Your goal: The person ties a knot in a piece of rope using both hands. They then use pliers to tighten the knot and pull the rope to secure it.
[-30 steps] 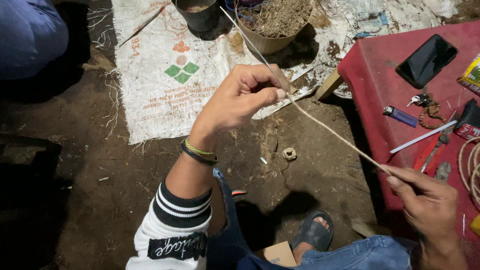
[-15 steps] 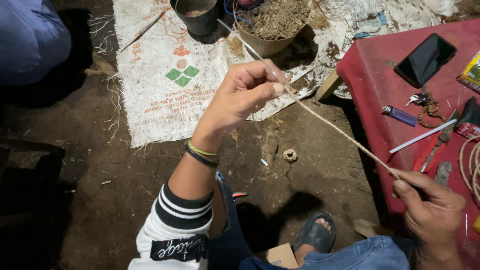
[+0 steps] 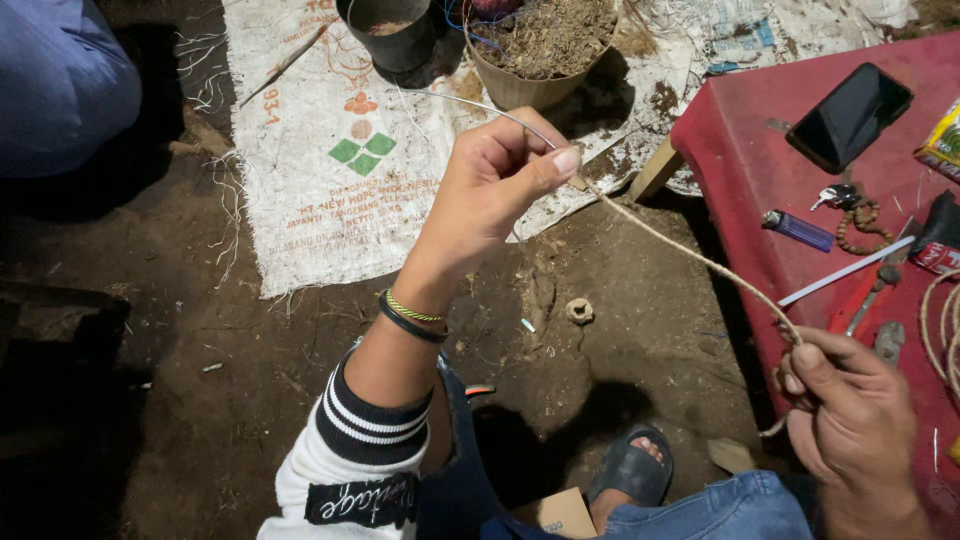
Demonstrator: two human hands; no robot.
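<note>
A person's left hand [image 3: 495, 190] is raised at centre frame, thumb and forefinger pinched on a thin wire wrapped in pale twine [image 3: 680, 245]; the bare wire end curves off up-left past the knuckles. The right hand [image 3: 855, 420], low at right, is curled closed around the wrapped strand's other end, w/ loose twine coiling by the fingers. The strand runs taut and diagonal between the two hands, above a dirt floor.

Below the left wrist: thin bracelets, a striped cuff, jeans, a sandalled foot [image 3: 630, 470]. Behind lies a printed white sack [image 3: 340, 190] carrying a dark pot [image 3: 392, 35] and a tan pot of dry soil [image 3: 545, 45]. At right, a red table [image 3: 740, 170] holds a phone [image 3: 848, 115], blue lighter [image 3: 797, 230], keys w/ beads, red-handled pliers [image 3: 872, 295], more coiled twine.

Risks, judged from here: the pinch looks light, so a slip could let the wrapping slacken and unwind; pulling too hard might kink the wire or snap the twine. The bare wire tip, approx. at hand height, could jab fingers.
</note>
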